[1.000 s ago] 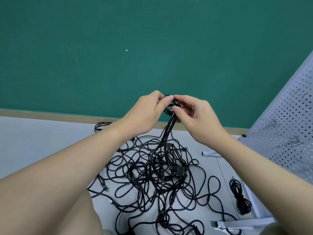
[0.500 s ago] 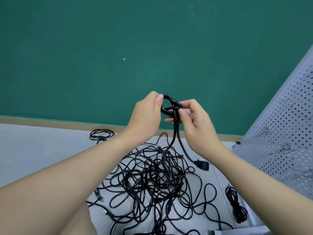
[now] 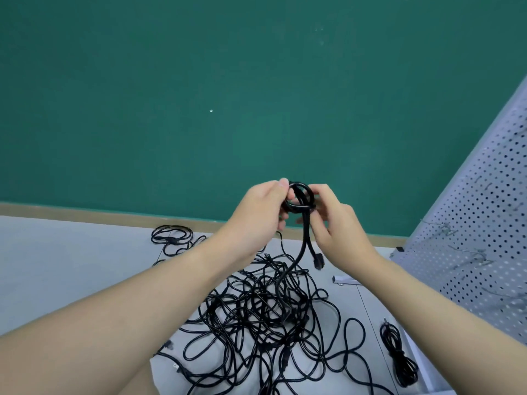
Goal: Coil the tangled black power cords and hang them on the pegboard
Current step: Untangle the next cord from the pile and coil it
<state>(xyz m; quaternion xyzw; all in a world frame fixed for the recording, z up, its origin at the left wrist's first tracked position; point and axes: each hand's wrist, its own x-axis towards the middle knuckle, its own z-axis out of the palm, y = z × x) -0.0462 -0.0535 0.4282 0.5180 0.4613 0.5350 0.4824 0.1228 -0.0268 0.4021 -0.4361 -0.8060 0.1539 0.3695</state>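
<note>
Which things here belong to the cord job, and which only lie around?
Job:
- small cord loop, pinched by left hand and right hand
- tangled cords
- bundled cord
- pegboard

Lying about:
- white bracket

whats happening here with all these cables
A person is starting to coil one black power cord: the left hand and right hand hold a small black cord loop up in front of the green wall. Its plug end dangles below, and the rest trails into the tangled heap of black cords on the grey floor. The white perforated pegboard at right holds no cords yet.
</note>
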